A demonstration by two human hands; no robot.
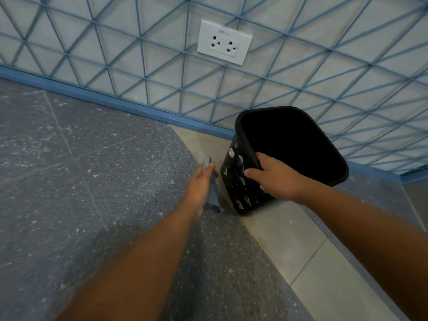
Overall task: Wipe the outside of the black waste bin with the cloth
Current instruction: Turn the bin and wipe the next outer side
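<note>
right hand grip on bin rim, cloth left

Both bare forearms are extended forward and down. Left hand is held low, turned edge-on, fingers curled round a blue-grey cloth that hangs below the palm. Right hand is clamped on the rim of the black waste bin, thumb laid on the outer wall, fingers hooked inside.

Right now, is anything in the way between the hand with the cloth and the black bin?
Nothing visible. The left hand holds the blue cloth just beside the black bin, with only bare floor showing in the narrow gap. The right hand grips the bin's rim higher up, clear of that side.
</note>
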